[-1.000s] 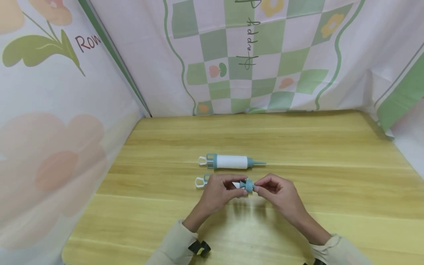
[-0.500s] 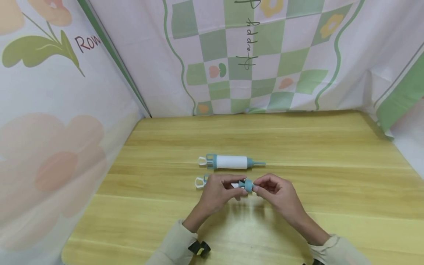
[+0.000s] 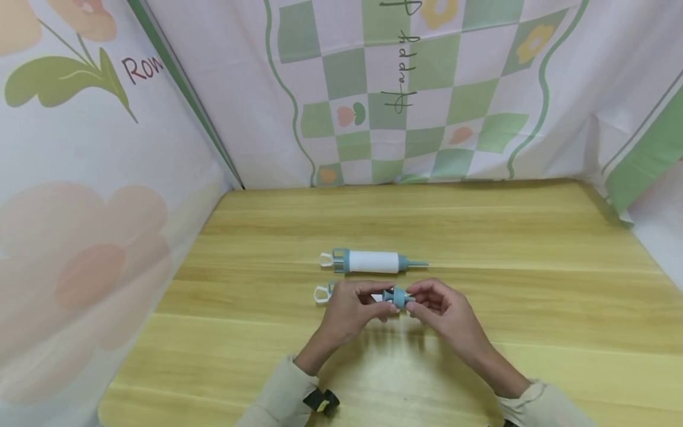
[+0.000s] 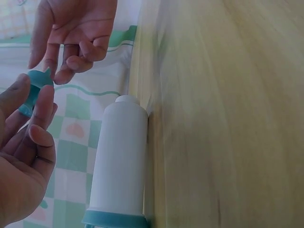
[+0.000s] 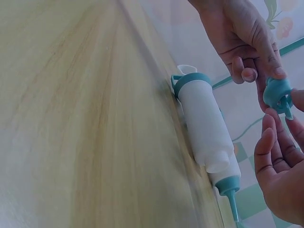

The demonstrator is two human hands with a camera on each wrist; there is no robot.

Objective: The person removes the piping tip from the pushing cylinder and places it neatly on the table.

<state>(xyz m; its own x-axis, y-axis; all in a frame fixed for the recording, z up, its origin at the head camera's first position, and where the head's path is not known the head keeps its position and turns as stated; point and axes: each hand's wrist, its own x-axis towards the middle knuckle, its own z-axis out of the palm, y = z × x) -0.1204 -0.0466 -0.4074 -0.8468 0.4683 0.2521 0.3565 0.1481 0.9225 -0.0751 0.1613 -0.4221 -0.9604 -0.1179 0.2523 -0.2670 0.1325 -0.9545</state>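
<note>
Between thumb and fingers, my left hand (image 3: 347,308) holds a small teal nozzle cap (image 3: 398,298) with a short spout. My right hand (image 3: 450,308) meets it from the right, thumb and fingertips at the spout. In the right wrist view the cap (image 5: 277,93) shows an opening beside a pointed tip. Beneath my left hand lies a syringe-like dispenser with a white barrel (image 4: 121,156), its narrow bare neck showing. Its white pull ring (image 3: 322,295) sticks out left of the hand. Part of that barrel is hidden by the hand in the head view.
Behind the hands a second white dispenser (image 3: 373,261) with teal ends lies flat, its long thin nozzle (image 3: 418,263) pointing right. Both rest on a wooden table (image 3: 256,350). Patterned cloth (image 3: 427,118) hangs behind and at the sides.
The teal nozzle cap has shifted slightly left in the fingers. The right hand's fingertips have moved a little along with it. The dispensers have stayed in place.
</note>
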